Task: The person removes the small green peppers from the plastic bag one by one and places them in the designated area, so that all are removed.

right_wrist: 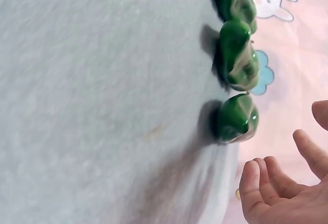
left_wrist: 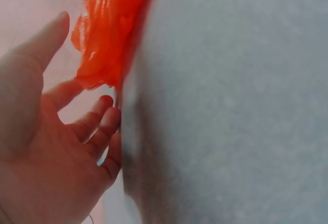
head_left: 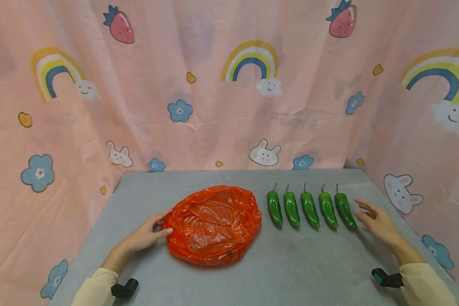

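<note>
An orange-red plastic bag (head_left: 214, 225), spread with its mouth facing up, lies left of the middle of the table. At its left edge is my left hand (head_left: 147, 233), thumb and fingers apart. In the left wrist view the index fingertip of that left hand (left_wrist: 61, 147) meets the edge of the bag (left_wrist: 113, 34). Several green peppers lie in a row to the bag's right, stems pointing away. Just right of the rightmost pepper (head_left: 344, 208) my right hand (head_left: 380, 225) hovers, fingers loosely bent and holding nothing. The right wrist view shows a gap between this hand (right_wrist: 287, 188) and the nearest pepper (right_wrist: 238, 119).
The grey table (head_left: 290, 272) runs back to a pink curtain (head_left: 214, 140) printed with rainbows, rabbits and flowers, which also hangs along both sides. A black wrist device (head_left: 125, 289) sits at the left cuff and another black device (head_left: 386, 278) at the right cuff.
</note>
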The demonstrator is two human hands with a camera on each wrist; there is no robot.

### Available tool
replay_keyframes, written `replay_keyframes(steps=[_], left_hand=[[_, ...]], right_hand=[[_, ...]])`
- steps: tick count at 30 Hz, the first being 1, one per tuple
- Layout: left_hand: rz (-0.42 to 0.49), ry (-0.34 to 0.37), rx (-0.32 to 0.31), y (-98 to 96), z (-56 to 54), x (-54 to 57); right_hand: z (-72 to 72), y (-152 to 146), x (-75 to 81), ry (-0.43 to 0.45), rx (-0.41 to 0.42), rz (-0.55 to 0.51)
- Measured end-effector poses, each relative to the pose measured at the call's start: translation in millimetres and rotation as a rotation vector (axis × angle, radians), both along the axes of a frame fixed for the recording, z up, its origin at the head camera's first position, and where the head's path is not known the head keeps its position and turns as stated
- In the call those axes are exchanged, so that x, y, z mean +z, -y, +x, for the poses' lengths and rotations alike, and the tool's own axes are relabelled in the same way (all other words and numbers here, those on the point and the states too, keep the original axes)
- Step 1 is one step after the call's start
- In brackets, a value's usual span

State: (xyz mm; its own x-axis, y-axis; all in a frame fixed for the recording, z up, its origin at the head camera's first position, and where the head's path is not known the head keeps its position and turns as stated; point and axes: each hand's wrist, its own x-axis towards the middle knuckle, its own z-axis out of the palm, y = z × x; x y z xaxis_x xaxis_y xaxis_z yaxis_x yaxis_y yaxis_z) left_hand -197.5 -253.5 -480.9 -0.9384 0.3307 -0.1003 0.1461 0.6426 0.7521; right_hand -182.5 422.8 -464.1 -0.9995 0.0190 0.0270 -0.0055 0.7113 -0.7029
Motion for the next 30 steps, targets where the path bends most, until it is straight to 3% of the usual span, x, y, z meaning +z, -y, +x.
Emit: replay_keyframes(steps=[6,12,22,30], left_hand=[[0.005,-0.004,0.055,3.6,0.6,3.3],[-0.018,-0.069,0.079,4.4,6.1,12.0],[-0.024,-0.196,0.127,-1.9,9.0,17.9],[-0.041,-0.245,0.105,-10.7,11.2,20.9]], right_hand=[[2.1,12.0,6.3,-0.026,-0.021,0.011],[3.0,28.6,15.4,-0.093,-0.024,0.039],[-2.2,52.9,22.1,-0.222,0.070,0.010],[-6.2,74.9,25.7,-0.238,0.141,-0.002]])
